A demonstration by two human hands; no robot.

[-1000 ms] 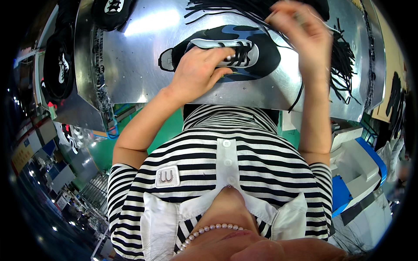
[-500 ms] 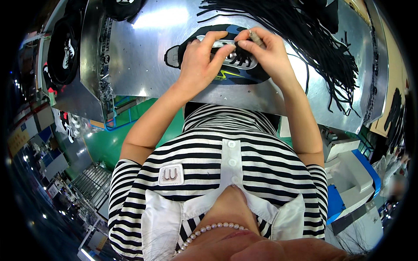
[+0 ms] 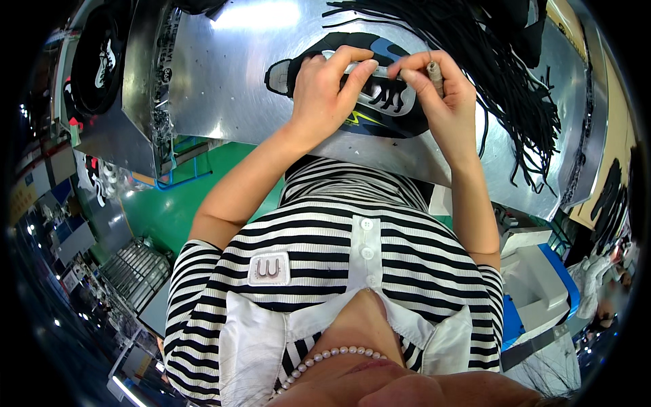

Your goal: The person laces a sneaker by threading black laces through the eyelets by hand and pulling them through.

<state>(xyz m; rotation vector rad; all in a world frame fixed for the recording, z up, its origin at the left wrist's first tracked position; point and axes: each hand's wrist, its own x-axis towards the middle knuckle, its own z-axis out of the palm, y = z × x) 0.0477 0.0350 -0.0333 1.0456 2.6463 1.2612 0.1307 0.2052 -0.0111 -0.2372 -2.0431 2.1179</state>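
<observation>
A shoe upper [image 3: 400, 127] lies on its side on the metal worktop, black and blue with a yellow zigzag mark and a silver-grey lace panel. Black lace [image 3: 388, 95] crosses part of that panel. My left hand [image 3: 331, 88] rests over the upper, its thumb and forefinger closed on the panel's edge. At the panel's other end, my right hand [image 3: 441, 95] has thumb and forefinger pinched together; the fingertips are blurred and what they hold is hidden. A short beige wrapped piece [image 3: 435, 78] shows among the right fingers; whether it is a tool handle or a finger wrap I cannot tell.
A thick bundle of black laces [image 3: 505, 102] spreads over the right side of the metal worktop [image 3: 224, 88]. Beyond a raised metal edge on the left sits a black bin [image 3: 98, 81] with a shoe piece inside. A grey and blue plastic tray [image 3: 539, 285] stands at lower right.
My right hand has moved right, away from my left, and turned so the beige piece stands more upright. The bunched lace now lies flatter across the panel. The view has shifted slightly.
</observation>
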